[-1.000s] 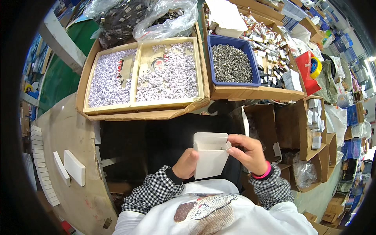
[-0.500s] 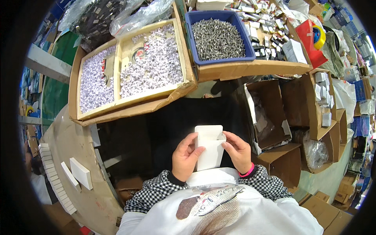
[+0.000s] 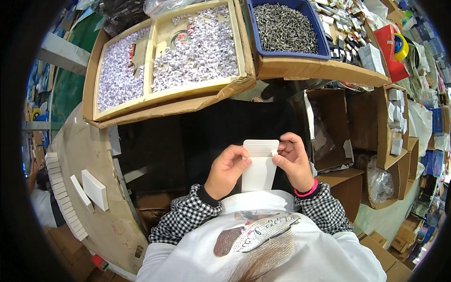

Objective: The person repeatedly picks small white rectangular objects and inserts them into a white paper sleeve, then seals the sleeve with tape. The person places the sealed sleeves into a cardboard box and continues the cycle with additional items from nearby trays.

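Observation:
A small white cardboard box (image 3: pixel 259 173) stands in front of my chest with its top flap (image 3: pixel 260 143) raised. My left hand (image 3: pixel 226 170) is closed on the box's upper left side, thumb on the front face and fingers behind. My right hand (image 3: pixel 296 162) pinches the upper right corner beside the flap, its thumb at the front and its index finger curled above. The inside of the box is mostly hidden.
Ahead, a divided wooden tray (image 3: pixel 195 89) holds many small white pieces. Beside it, a blue bin (image 3: pixel 291 55) holds small metal parts. Cardboard boxes (image 3: pixel 361 127) stand to my right. On the left-hand table (image 3: pixel 110 225) are white boxes (image 3: pixel 95 190) and a long row of small boxes (image 3: pixel 63 197).
My left hand has moved up the box to its top left corner. My right fingers have risen toward the flap's edge. The surroundings have shifted in view as my head moved.

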{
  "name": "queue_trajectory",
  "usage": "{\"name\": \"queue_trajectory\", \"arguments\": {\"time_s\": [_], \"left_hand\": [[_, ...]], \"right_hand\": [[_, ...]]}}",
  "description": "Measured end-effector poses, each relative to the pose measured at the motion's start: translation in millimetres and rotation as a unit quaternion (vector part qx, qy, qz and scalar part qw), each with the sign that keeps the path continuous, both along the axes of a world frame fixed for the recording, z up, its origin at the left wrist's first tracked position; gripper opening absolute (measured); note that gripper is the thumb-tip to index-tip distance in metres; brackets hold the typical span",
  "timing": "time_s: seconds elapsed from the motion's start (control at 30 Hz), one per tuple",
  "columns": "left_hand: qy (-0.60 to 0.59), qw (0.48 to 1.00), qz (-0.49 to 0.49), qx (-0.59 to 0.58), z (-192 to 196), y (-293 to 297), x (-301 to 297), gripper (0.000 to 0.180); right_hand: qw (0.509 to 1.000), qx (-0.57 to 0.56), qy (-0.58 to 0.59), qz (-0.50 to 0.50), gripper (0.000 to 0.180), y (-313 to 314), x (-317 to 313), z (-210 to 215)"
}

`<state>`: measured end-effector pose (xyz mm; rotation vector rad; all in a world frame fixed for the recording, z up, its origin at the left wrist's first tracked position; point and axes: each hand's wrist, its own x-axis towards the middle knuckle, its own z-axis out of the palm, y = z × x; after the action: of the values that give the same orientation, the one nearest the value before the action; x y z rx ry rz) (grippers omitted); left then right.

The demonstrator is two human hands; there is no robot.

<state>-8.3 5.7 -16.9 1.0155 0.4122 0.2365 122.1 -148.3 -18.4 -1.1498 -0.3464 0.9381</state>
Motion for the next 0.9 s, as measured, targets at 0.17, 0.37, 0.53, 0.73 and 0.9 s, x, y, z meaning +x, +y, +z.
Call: {"name": "queue_trajectory", "arguments": {"time_s": [0.17, 0.37, 0.53, 0.73, 0.9], "left_hand": [[0.044, 0.998, -0.027, -0.038, -2.8, 1.1, -2.5, 0.023], [-0.036, 0.996, -0.057, 0.065, -11.9, 3.4, 0.6, 0.02], [-0.01, 0.992, -0.082, 0.095, -8.5, 0.2, -1.5, 0.021], [-0.023, 0.995, -0.094, 0.001, 4.1, -7.7, 10.9, 0.034], [0.007, 0.993, -0.109, 0.034, 1.6, -18.8, 24.8, 0.052]], "right_hand": [[0.998, -0.048, 0.0, 0.038, 0.027, -2.8, -2.2, -1.7], [0.987, -0.034, -0.129, 0.088, 0.02, -10.0, 4.1, 0.4], [0.962, -0.091, -0.222, 0.128, 0.012, -8.9, 20.6, 14.2], [0.901, -0.169, -0.329, 0.226, 0.016, -2.4, 38.5, 55.8], [0.862, -0.22, -0.412, 0.195, 0.029, -6.0, 38.9, 71.7]]}}
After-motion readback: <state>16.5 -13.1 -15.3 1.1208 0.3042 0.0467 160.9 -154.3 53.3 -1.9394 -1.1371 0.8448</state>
